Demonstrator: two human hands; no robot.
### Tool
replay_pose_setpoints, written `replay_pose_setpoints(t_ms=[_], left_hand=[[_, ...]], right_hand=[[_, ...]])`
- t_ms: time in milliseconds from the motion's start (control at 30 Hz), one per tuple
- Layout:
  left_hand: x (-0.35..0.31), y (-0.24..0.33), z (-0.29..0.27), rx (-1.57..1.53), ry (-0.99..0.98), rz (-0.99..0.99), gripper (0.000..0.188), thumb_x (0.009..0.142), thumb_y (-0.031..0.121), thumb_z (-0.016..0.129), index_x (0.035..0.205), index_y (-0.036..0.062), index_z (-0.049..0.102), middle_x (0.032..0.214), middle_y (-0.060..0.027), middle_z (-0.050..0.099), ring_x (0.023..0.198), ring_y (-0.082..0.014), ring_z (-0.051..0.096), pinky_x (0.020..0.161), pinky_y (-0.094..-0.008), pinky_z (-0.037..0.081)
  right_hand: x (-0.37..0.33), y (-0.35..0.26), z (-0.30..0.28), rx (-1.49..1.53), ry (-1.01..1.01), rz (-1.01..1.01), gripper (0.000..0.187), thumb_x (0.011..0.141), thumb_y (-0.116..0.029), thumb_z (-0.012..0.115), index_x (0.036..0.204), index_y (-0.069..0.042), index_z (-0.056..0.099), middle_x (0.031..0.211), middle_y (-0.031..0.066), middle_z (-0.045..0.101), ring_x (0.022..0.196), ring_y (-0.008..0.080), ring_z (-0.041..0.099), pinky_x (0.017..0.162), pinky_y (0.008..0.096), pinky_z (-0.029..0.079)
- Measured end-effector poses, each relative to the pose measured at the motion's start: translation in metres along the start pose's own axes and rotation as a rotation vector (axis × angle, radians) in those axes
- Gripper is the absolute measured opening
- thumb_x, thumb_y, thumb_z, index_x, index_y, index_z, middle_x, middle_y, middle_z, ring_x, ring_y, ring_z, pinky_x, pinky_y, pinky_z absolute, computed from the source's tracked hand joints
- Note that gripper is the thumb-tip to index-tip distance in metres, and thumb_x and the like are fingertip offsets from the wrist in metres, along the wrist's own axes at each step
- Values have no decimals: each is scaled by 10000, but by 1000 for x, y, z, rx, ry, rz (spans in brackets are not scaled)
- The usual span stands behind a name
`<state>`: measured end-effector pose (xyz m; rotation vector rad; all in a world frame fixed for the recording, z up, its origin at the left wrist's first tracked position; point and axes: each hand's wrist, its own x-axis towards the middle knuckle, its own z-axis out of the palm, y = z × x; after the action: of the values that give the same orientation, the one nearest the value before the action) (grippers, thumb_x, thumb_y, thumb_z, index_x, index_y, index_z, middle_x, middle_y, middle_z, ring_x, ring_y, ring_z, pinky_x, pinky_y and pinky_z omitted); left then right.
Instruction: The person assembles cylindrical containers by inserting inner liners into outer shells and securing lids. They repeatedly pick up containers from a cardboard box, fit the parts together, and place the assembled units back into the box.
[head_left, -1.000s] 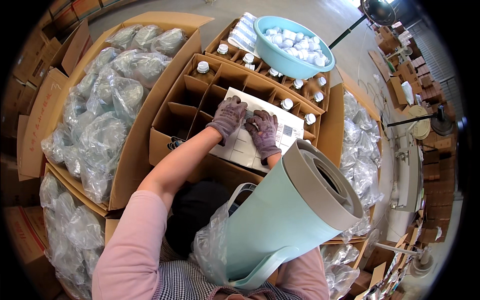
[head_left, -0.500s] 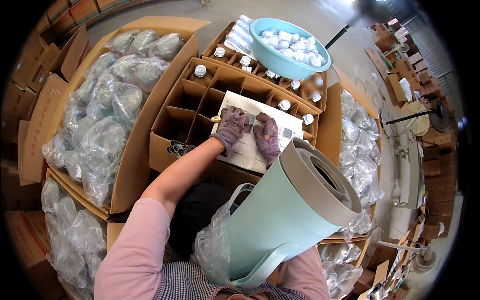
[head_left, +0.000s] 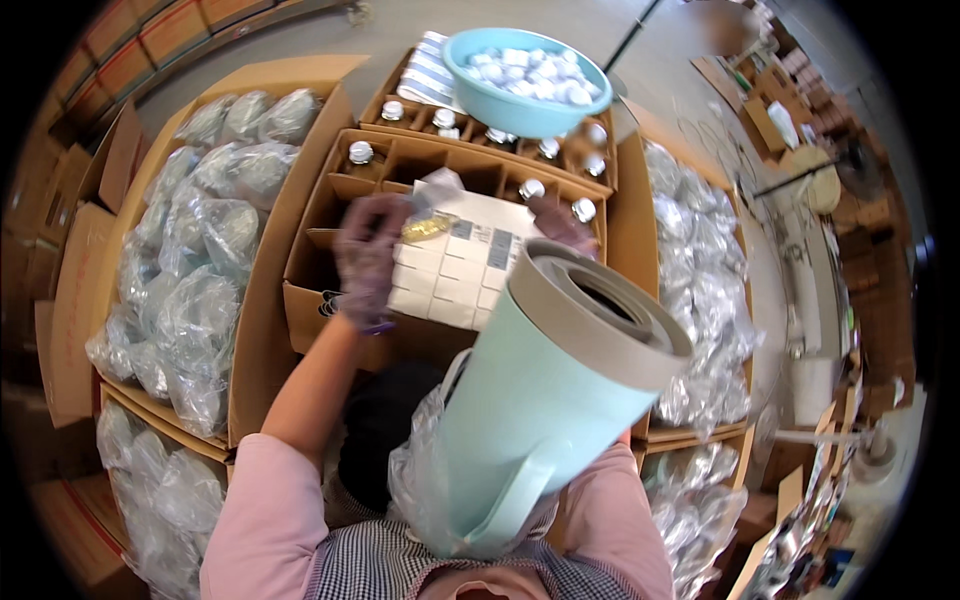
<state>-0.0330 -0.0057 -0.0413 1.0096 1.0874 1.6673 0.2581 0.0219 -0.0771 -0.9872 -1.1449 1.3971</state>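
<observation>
A white sheet of labels (head_left: 445, 280) with a printed grid lies across the divided carton (head_left: 310, 305). My left hand (head_left: 368, 255), in a purple glove, is raised at the sheet's left edge. Its fingertips are closed at one end of a pale translucent strip (head_left: 438, 188). Beside them on the sheet rests a small yellow, shiny piece (head_left: 427, 229). My right hand (head_left: 563, 226), also gloved, is by the sheet's right edge, blurred and partly behind a large light-blue jug (head_left: 540, 400). The jug has a grey top and handle and leans against my chest.
White-capped bottles (head_left: 361, 153) stand in some carton cells. A light-blue basin (head_left: 525, 115) of white caps sits on the farther carton. Cartons of bagged items flank me: left clear plastic bags (head_left: 200, 240), right clear plastic bags (head_left: 685, 290). Stacked boxes line the right side.
Both hands lay on the sheet before. My left hand has lifted and moved left, with the pale strip now at its fingertips. My right hand has moved to the sheet's far right edge.
</observation>
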Motion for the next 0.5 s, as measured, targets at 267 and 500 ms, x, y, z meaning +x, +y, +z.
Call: replay_pose_setpoints(t_ms=[267, 500], left_hand=[[-85, 180, -13, -165, -313, -46, 135, 892, -7, 690, 1013, -4, 630, 841, -65, 683, 679, -104, 616, 607, -244, 501], [-114, 185, 15, 138, -683, -248, 116, 880, 26, 712, 964, -13, 641, 771, 11, 611, 660, -49, 507, 574, -220, 408]], right_hand=[[-119, -206, 85, -720, -317, -528, 414, 953, -335, 558, 1111, 20, 700, 1036, 144, 713, 984, 245, 651, 884, 352, 492], [-162, -200, 100, -585, -65, -315, 339, 970, -283, 587, 1100, -1, 724, 950, 103, 694, 893, 167, 626, 800, 309, 497]])
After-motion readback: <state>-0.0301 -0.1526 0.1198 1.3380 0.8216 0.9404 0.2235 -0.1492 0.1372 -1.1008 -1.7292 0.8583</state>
